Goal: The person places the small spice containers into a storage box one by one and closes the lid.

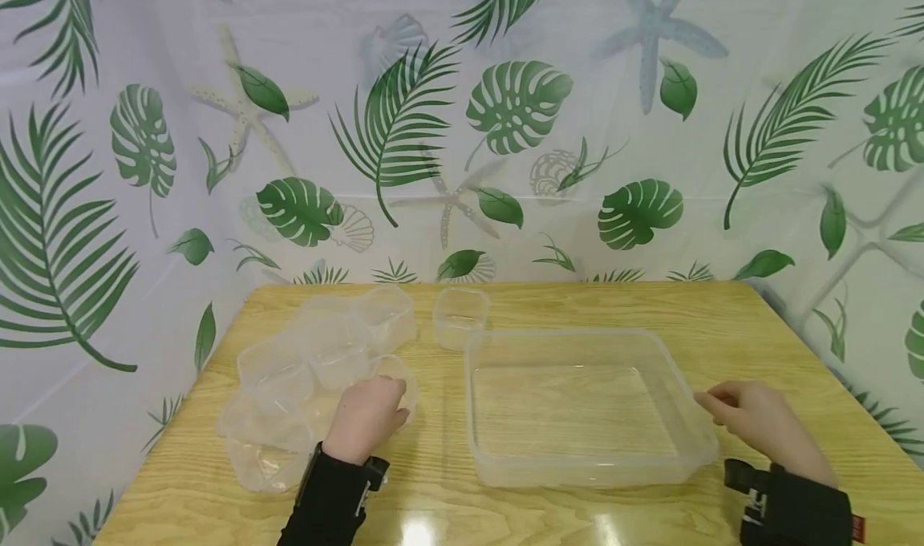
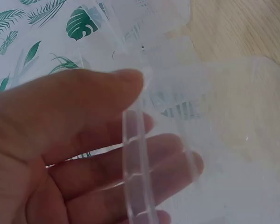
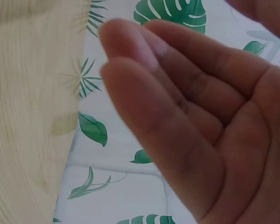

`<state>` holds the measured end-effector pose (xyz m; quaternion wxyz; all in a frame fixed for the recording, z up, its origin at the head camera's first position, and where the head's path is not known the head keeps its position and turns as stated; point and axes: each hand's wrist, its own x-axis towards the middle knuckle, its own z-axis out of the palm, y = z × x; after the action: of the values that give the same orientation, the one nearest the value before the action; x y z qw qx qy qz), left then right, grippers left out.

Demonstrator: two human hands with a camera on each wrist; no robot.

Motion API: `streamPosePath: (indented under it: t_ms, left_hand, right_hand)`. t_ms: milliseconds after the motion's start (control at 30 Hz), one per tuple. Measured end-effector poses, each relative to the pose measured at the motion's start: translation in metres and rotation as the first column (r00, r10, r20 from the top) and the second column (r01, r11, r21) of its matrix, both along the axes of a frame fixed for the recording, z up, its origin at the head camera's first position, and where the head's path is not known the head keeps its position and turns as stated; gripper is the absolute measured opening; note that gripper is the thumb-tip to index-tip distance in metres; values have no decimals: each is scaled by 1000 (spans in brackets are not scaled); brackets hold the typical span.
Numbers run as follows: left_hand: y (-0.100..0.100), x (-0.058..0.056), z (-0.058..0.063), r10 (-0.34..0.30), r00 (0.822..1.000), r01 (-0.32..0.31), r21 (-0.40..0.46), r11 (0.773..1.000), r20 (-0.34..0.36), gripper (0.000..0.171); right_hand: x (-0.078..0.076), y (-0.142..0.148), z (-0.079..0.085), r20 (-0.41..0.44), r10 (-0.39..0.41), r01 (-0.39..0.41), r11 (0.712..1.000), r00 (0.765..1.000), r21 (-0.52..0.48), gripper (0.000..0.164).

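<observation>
My left hand [image 1: 366,418] pinches the wall of a clear plastic container [image 1: 395,366] at the right side of a pile of similar clear containers [image 1: 277,374]. In the left wrist view its thumb lies on one side of the see-through wall [image 2: 233,107], and the other fingers show through from the opposite side. A large clear rectangular bin [image 1: 566,458] sits mid-table. Just beyond its right rim is my right hand [image 1: 768,422], its fingers loosely bent. The right wrist view shows nothing between those fingers [image 3: 144,102].
One small clear square container [image 1: 460,315] stands behind the large bin's left corner. Everything rests on a wood-grain table [image 1: 447,506]. A white cloth with green leaves and starfish [image 1: 577,129] hangs behind and beside the table.
</observation>
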<state>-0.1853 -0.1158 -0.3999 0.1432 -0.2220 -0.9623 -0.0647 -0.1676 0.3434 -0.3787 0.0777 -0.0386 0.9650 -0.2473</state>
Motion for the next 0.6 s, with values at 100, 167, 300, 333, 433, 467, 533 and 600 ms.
streamPosePath:
  t_ms: [100, 167, 300, 333, 433, 467, 533, 600]
  left_hand:
    - [1, 1, 0, -9, 1000, 9, 5, 1000, 5, 27]
    - [1, 1, 0, -14, 1000, 14, 4, 1000, 1, 28]
    - [2, 2, -1, -19, 1000, 19, 9, 1000, 0, 28]
    - [2, 2, -1, -19, 1000, 19, 10, 1000, 1, 28]
    - [2, 1, -2, -24, 1000, 24, 11, 1000, -3, 29]
    - [2, 2, -2, -27, 1000, 27, 12, 1000, -4, 30]
    - [2, 1, -3, -30, 1000, 30, 11, 999, -7, 31]
    - [2, 1, -3, -33, 999, 33, 9, 999, -12, 32]
  right_hand:
    - [-1, -1, -2, 18, 1, -1, 1000, 1000, -13, 51]
    - [-1, -3, -4, 26, 8, -8, 1000, 1000, -14, 50]
    - [-4, -4, -6, 26, 29, -28, 999, 999, -17, 48]
    - [-4, -4, -6, 26, 34, -34, 999, 999, -20, 47]
    - [-6, -5, -7, 26, 44, -43, 999, 999, -21, 45]
    - [-6, -5, -7, 26, 48, -47, 999, 999, -21, 44]
    - [-6, -5, -8, 23, 52, -52, 999, 998, -18, 42]
    - [-7, -5, -9, 18, 53, -53, 999, 998, -13, 39]
